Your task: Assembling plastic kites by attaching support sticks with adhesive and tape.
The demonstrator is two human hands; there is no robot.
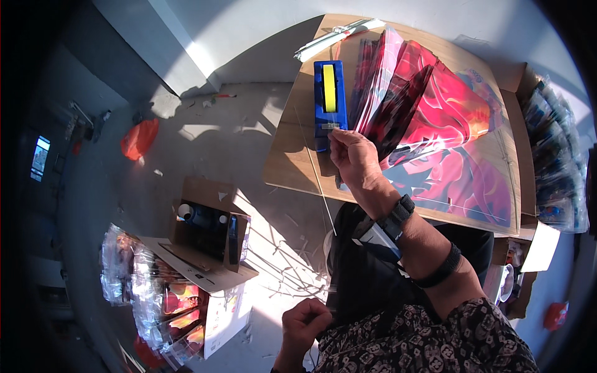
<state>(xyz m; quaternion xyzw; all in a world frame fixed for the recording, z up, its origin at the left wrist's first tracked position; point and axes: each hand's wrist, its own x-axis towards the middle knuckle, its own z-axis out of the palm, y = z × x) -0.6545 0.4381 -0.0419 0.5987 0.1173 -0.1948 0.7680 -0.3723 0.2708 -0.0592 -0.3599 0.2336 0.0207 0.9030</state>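
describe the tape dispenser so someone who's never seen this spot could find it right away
Start at the wooden board lying across the person's lap. Near its left edge sits the blue tape dispenser, with the right hand pinching at its near end. Its solid blue body and yellow roll set it apart from the red-and-pink printed sheets beside it.

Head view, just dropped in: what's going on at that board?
A person's right hand pinches the tape end at the front of a blue tape dispenser with a yellow roll, standing on a wooden board. Red and pink printed sheets lie beside it. The left hand is closed in a fist near the body, seemingly holding a thin strip.
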